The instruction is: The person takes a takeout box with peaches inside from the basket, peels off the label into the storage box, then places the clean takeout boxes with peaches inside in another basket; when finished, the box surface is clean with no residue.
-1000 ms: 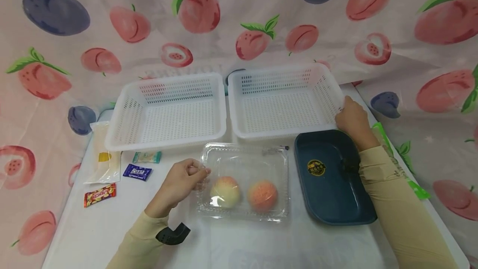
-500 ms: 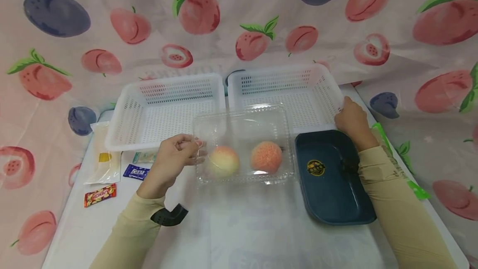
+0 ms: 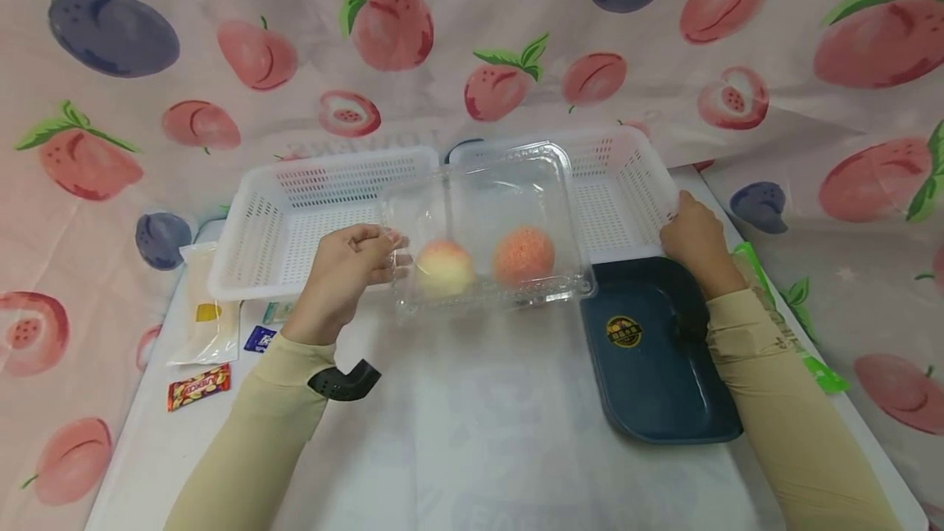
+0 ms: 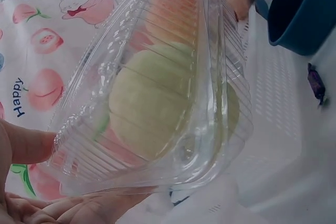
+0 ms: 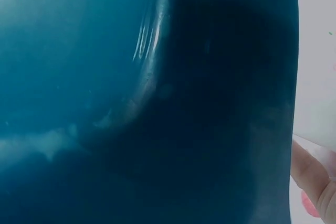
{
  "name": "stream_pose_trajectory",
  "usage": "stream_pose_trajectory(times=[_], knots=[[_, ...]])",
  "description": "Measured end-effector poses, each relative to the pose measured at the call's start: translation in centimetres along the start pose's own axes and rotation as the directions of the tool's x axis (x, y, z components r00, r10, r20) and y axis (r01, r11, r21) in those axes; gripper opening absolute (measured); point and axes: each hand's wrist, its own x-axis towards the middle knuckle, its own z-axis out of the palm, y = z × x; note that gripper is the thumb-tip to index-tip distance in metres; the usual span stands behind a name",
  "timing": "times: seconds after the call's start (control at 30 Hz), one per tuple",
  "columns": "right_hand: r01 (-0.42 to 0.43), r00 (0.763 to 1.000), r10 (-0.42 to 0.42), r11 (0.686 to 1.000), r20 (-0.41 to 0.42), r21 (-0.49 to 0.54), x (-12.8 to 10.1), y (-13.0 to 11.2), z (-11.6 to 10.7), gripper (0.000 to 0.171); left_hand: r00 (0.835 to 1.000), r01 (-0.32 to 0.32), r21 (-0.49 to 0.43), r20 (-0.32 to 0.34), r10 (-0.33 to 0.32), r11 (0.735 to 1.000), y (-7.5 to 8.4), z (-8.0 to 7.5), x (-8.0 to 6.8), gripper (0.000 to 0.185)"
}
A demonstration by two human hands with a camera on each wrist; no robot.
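My left hand (image 3: 342,273) holds a clear plastic clamshell box (image 3: 490,195) by its left side, thumb against the wall in the left wrist view. Inside are a yellow-green and pink peach (image 3: 445,270) and a rough orange-pink round fruit (image 3: 524,256). The box hangs tilted in front of the two white baskets, overlapping the right basket (image 3: 627,207) and part of the left basket (image 3: 295,187). At the right basket's right front corner, my right hand (image 3: 696,244) grips the rim; its fingertips are partly hidden. Mostly the blue tray fills the right wrist view.
A dark blue tray (image 3: 656,383) lies below my right hand. On the left are a clear packet (image 3: 210,326), a red wrapped sweet (image 3: 199,388) and a blue one (image 3: 260,340). A green packet (image 3: 826,374) lies beyond my right forearm. A purple wrapped sweet (image 4: 316,83) lies near the tray.
My left hand has lifted the clamshell box off the table and moved it forward, up to the baskets, with its lid side tilting. The right hand has stayed at the right basket.
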Motion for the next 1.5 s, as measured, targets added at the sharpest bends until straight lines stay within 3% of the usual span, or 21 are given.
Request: stream_pose_trajectory(times=[0.5, 0.9, 1.23, 1.4, 1.5], knots=[[-0.007, 1.0, 0.007, 1.0, 0.004, -0.015, 0.2, 0.1, 0.0, 0.057, 0.998, 0.039, -0.074, -0.047, -0.042, 0.997, 1.3, 1.8, 4.2, 0.037], [-0.012, 1.0, 0.012, 1.0, 0.007, 0.002, -0.1, 0.1, -0.2, 0.056, 0.994, 0.075, -0.042, -0.071, -0.078, 0.996, 2.3, 3.9, 7.1, 0.027], [-0.011, 1.0, 0.011, 1.0, 0.003, 0.014, -0.1, 0.3, -0.1, 0.055, 0.992, 0.118, -0.031, -0.045, -0.119, 0.993, 2.8, 5.5, 9.5, 0.036], [0.003, 1.0, -0.003, 1.0, -0.005, 0.019, -0.2, 0.3, 0.0, 0.057, 0.99, 0.136, -0.022, -0.029, -0.137, 0.99, 2.6, 6.4, 10.4, 0.022], [0.002, 1.0, -0.002, 1.0, -0.007, 0.025, -0.2, 0.2, 0.0, 0.057, 0.989, 0.144, 0.02, -0.028, -0.144, 0.989, 2.2, 7.1, 11.0, 0.029]])
